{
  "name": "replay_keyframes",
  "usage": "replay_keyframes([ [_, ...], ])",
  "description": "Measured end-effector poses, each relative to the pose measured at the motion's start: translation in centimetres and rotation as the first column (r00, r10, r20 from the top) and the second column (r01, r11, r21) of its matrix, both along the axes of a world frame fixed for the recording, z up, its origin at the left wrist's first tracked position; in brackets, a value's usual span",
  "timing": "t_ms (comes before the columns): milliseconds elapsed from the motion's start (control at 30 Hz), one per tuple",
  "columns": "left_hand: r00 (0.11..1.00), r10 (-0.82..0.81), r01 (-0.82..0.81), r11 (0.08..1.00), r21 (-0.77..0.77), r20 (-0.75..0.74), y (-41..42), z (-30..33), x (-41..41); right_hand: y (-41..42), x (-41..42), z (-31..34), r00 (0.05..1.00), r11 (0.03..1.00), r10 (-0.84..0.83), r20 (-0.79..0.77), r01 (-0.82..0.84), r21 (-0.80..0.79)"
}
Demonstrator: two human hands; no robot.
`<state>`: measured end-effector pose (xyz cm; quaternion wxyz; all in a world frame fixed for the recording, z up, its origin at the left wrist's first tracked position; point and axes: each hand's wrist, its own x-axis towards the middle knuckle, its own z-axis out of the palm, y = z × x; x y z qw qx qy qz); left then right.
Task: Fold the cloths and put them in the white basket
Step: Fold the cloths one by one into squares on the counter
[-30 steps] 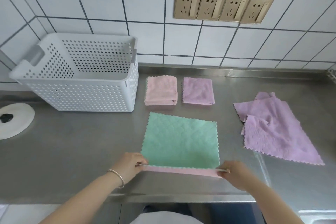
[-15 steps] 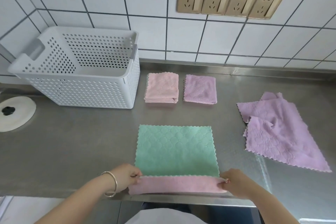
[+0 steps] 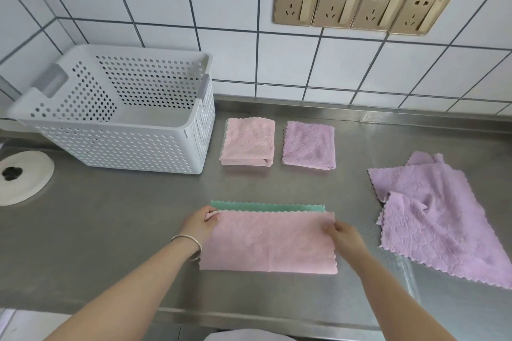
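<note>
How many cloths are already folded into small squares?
2: a pink folded cloth beside the white basket, and a purple folded cloth right of it. The basket's floor is partly hidden.

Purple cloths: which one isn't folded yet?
The purple cloth at the right, lying loose and rumpled. The other purple cloth is a neat folded square beside the folded pink cloth.

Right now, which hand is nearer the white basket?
Left. The left hand pinches the half-folded cloth's corner below the white basket; the right hand is at the opposite corner.
</note>
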<state>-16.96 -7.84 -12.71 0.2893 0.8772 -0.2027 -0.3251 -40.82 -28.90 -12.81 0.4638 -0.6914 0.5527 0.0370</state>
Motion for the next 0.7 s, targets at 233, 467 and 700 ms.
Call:
replay_keyframes([
  [233, 0.993, 0.031, -0.041, 0.995, 0.086, 0.118, -2.1, -1.4, 1.5, -0.6, 2.4, -1.1, 0.992, 0.993, -0.003, -0.124, -0.012, -0.121],
  [467, 0.978, -0.037, 0.001, 0.984, 0.176, 0.205, -3.1, -1.9, 1.7, -0.6, 2.9, -1.8, 0.982, 0.987, -0.042, -0.186, 0.012, -0.159],
  [700, 0.976, 0.098, -0.13, 0.979, 0.154, 0.196, -3.4, -2.4, 1.2, 0.1, 2.8, -1.4, 0.984, 0.979, -0.146, -0.105, 0.128, -0.161],
])
